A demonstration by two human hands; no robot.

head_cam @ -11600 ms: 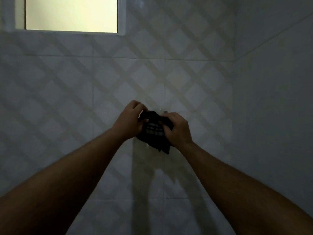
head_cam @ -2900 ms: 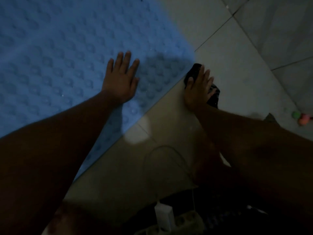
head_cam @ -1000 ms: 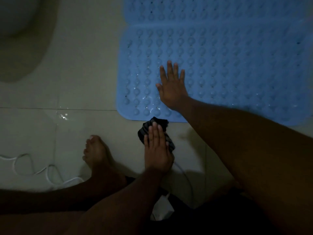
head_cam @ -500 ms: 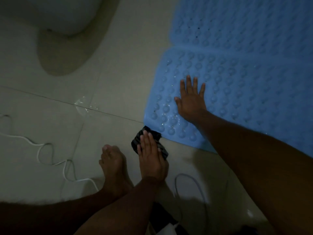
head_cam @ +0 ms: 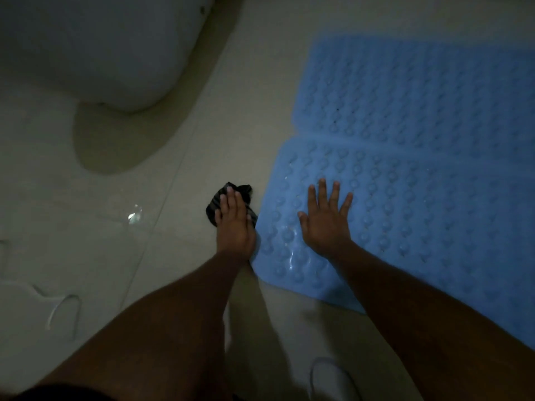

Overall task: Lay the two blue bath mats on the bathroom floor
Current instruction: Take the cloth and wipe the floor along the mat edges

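Observation:
Two blue studded bath mats lie flat on the pale tiled floor, edge to edge. The near mat (head_cam: 419, 227) fills the right half of the view and the far mat (head_cam: 419, 91) lies beyond it. My right hand (head_cam: 327, 221) rests palm down with fingers spread on the near mat's left part, where the surface looks wet. My left hand (head_cam: 234, 224) presses flat on a dark striped cloth (head_cam: 212, 205) on the floor, right against the near mat's left edge.
A white toilet base (head_cam: 101, 47) stands at the upper left. A small wet patch (head_cam: 133, 217) glints on the tile left of the cloth. A white cable (head_cam: 62, 308) loops at the lower left, and a white plug-like object (head_cam: 330, 377) sits at the bottom.
My left hand has slid the cloth from the mat's front corner up along its left edge. My right hand stays flat on the mat. My foot has left the view.

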